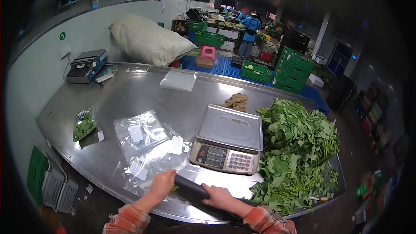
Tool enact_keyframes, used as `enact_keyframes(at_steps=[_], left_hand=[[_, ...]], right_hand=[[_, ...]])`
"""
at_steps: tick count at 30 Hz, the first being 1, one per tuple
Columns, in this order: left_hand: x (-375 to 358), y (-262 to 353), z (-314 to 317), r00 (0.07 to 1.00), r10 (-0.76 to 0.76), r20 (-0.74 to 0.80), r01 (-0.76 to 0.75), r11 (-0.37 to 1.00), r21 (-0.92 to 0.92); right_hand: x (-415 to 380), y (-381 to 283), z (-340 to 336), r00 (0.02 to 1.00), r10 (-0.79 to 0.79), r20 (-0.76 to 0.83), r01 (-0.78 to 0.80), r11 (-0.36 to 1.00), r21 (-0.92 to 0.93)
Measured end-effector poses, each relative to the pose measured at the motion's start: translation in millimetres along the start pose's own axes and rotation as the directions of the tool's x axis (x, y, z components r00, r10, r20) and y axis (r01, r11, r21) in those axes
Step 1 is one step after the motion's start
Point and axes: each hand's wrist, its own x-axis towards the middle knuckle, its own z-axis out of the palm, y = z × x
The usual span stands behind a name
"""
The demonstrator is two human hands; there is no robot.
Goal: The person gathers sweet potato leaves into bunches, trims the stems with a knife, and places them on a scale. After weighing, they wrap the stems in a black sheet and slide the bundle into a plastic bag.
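Observation:
A smooth black sheet (190, 189) stretches between my two hands at the table's front edge; its kind is not clear. My left hand (163, 183) is closed on its upper left end, and my right hand (219, 198) pinches it farther right. A bit of green leaf shows beside my left hand. Just beyond lie clear plastic bags (151, 164) with white labels (139, 171). The digital scale (229, 141) stands past my right hand, its pan bearing only small brown specks. A big heap of leafy greens (294, 156) is to its right.
A filled bag of greens (84, 125) lies at the left of the metal table. Farther back are a sealing machine (88, 66), stacked clear bags (178, 80) and a brown cloth (236, 102). Green crates (292, 71) and a person in blue (249, 32) are beyond.

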Motion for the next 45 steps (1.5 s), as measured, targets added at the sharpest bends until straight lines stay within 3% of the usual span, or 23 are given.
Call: enact_keyframes(at_steps=[3,7,10,13,17,18,19,21,24,27,29,30,31,32,34,35,36,37,38,39,40,42,45], left_hand=[[13,-4,-4,0.963,-0.132,0.233,0.035,0.925,0.378],[9,8,-4,0.938,0.168,0.304,-0.272,0.9,0.34],[29,-9,-12,0.983,0.03,0.183,-0.103,0.907,0.408],[8,14,10,0.862,0.232,0.45,-0.389,0.872,0.296],[-7,38,17,0.663,0.48,0.575,-0.575,0.818,-0.02],[-17,40,15,0.606,0.571,0.554,-0.704,0.709,0.039],[-10,38,10,0.68,0.552,0.483,-0.676,0.727,0.122],[16,28,-8,0.801,0.507,0.318,-0.589,0.759,0.275],[41,4,-39,0.942,0.263,0.209,-0.327,0.86,0.392],[21,43,-32,0.74,0.662,0.116,-0.669,0.71,0.22],[18,44,-16,0.946,0.309,-0.101,-0.307,0.951,0.029],[15,34,6,0.965,-0.004,-0.264,-0.025,0.994,-0.104],[12,25,21,0.87,-0.328,-0.369,0.236,0.933,-0.273],[9,15,21,0.854,-0.479,-0.202,0.325,0.796,-0.512],[-12,6,11,0.852,-0.504,-0.144,0.382,0.785,-0.487],[-24,4,5,0.848,-0.516,-0.12,0.407,0.779,-0.478],[-40,7,-10,0.902,-0.417,-0.113,0.387,0.897,-0.215],[-60,10,-27,0.944,-0.321,-0.073,0.325,0.943,0.065],[-82,4,-39,0.983,-0.173,-0.052,0.179,0.971,0.158],[-100,-2,-46,1.0,-0.023,-0.019,0.027,0.969,0.245],[-109,-6,-50,1.0,0.017,0.026,-0.023,0.972,0.235],[-119,-11,-56,0.988,0.1,0.115,-0.123,0.97,0.211],[-78,-14,-66,0.974,0.124,0.189,-0.183,0.926,0.332]], right_hand=[[4,-4,2,0.994,0.025,0.106,-0.027,0.999,0.022],[17,6,-5,0.983,0.034,0.181,-0.064,0.984,0.165],[25,11,-1,0.986,0.01,0.169,-0.042,0.981,0.188],[33,6,0,0.986,0.01,0.166,-0.049,0.971,0.235],[53,18,1,0.987,0.048,0.153,-0.108,0.906,0.41],[70,43,30,0.999,0.037,0.01,-0.038,0.919,0.393],[72,48,25,0.999,0.034,-0.021,-0.019,0.871,0.491],[61,28,-24,0.996,-0.011,0.09,-0.055,0.714,0.698],[77,36,-26,0.991,0.127,-0.034,-0.051,0.607,0.793],[103,34,-20,0.968,0.216,-0.131,0.021,0.447,0.894],[111,27,-13,0.936,0.306,-0.172,0.029,0.419,0.908],[118,26,1,0.917,0.355,-0.179,0.013,0.423,0.906],[124,23,18,0.897,0.403,-0.183,-0.005,0.424,0.906],[127,19,37,0.915,0.353,-0.196,0.051,0.38,0.924],[98,4,37,0.954,0.283,-0.097,-0.16,0.756,0.634],[93,23,70,0.962,-0.125,-0.244,0.174,0.966,0.194],[66,14,68,0.913,-0.257,-0.316,0.324,0.928,0.183],[54,7,73,0.985,-0.141,-0.103,0.157,0.973,0.17],[18,-14,42,0.943,-0.331,-0.017,0.328,0.939,-0.104],[-2,-31,23,0.941,-0.299,0.16,0.326,0.927,-0.183],[-11,-25,41,0.909,-0.415,0.022,0.413,0.897,-0.154],[-8,-30,45,0.968,-0.241,0.07,0.246,0.966,-0.076],[15,-39,16,0.897,-0.297,-0.328,0.319,0.948,0.016]])
